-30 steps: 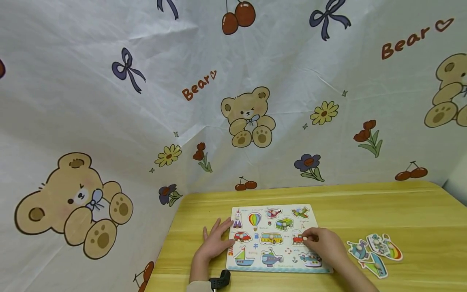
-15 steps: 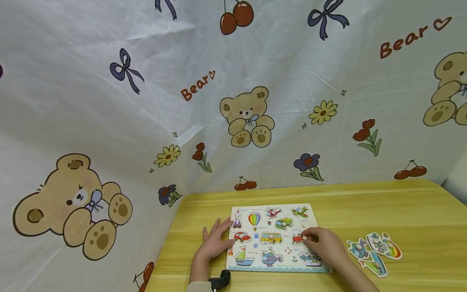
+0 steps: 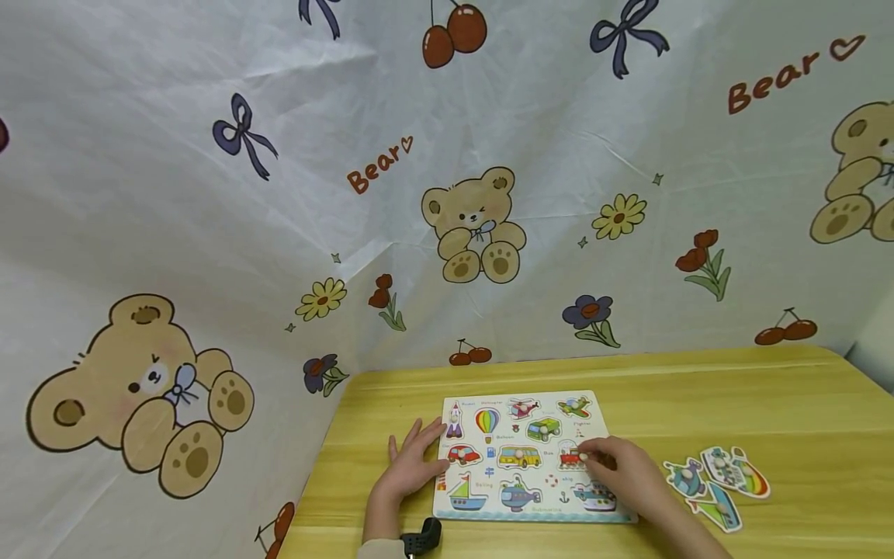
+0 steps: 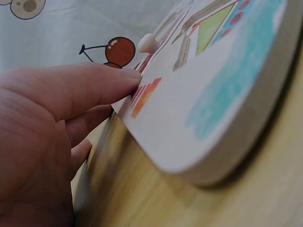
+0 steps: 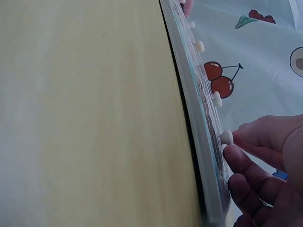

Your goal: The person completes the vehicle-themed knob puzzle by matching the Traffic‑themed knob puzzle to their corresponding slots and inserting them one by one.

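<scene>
A white wooden peg puzzle board [image 3: 559, 508] with printed vehicles lies on the table. My right hand [image 3: 625, 470] is over its right side, pinching with thumb and fingertips at the white knob of the red train piece [image 3: 569, 456]. In the right wrist view, a knob [image 5: 227, 137] shows right at the fingertips. My left hand [image 3: 410, 464] rests at the board's left edge, fingers fairly straight. Its thumb [image 4: 125, 81] lies on the board's top by the red car piece [image 3: 463, 453].
Several loose pieces lie right of the board: a sailboat [image 3: 719, 511], a blue piece [image 3: 687, 477] and a rainbow balloon [image 3: 753, 480] among them. Bear-printed cloth [image 3: 475, 326] hangs behind the wooden table [image 3: 698, 388]. A black device [image 3: 422, 537] is on the left wrist.
The right fingers have shifted slightly at the train piece, with a wider gap behind the fingertips. The left hand and the board have not moved.
</scene>
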The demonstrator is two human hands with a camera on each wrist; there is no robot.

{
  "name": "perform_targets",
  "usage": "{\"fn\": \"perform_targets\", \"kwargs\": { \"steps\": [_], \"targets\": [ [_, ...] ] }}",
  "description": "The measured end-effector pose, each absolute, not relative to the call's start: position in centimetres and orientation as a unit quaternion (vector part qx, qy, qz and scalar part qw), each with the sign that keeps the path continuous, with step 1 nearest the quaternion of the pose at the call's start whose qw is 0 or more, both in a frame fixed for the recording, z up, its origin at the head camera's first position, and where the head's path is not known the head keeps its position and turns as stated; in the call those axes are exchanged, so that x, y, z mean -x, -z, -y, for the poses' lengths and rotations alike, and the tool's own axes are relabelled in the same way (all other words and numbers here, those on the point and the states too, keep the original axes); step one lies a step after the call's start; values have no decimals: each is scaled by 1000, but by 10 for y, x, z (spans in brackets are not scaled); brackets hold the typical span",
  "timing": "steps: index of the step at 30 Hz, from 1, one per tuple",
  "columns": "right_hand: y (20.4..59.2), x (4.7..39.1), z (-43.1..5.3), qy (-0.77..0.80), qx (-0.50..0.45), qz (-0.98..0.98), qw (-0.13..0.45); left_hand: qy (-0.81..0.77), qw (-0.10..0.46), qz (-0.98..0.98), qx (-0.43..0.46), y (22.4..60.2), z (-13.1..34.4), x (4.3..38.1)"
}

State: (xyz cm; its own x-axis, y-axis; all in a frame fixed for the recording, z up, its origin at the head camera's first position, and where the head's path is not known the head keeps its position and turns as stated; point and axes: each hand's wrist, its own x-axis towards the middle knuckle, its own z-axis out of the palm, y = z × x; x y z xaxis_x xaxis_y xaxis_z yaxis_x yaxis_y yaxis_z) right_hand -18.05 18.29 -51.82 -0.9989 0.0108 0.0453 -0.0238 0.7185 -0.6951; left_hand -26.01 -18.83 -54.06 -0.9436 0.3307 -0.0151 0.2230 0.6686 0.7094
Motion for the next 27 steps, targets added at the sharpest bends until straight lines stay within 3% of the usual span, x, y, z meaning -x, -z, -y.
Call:
{"fn": "perform_targets", "kwargs": {
  "steps": [9, 22, 27],
  "targets": [
    [516, 168, -202, -370, -10, 927, 53, -376, 69, -912, -150, 541, 188, 259],
    [517, 140, -251, -320, -5, 931, 177, -372, 65, -913, -153, 540, 187, 259],
    [515, 133, -269, -312, 10, 938, 150, -374, 65, -912, -153, 541, 187, 259]
  ]
}}
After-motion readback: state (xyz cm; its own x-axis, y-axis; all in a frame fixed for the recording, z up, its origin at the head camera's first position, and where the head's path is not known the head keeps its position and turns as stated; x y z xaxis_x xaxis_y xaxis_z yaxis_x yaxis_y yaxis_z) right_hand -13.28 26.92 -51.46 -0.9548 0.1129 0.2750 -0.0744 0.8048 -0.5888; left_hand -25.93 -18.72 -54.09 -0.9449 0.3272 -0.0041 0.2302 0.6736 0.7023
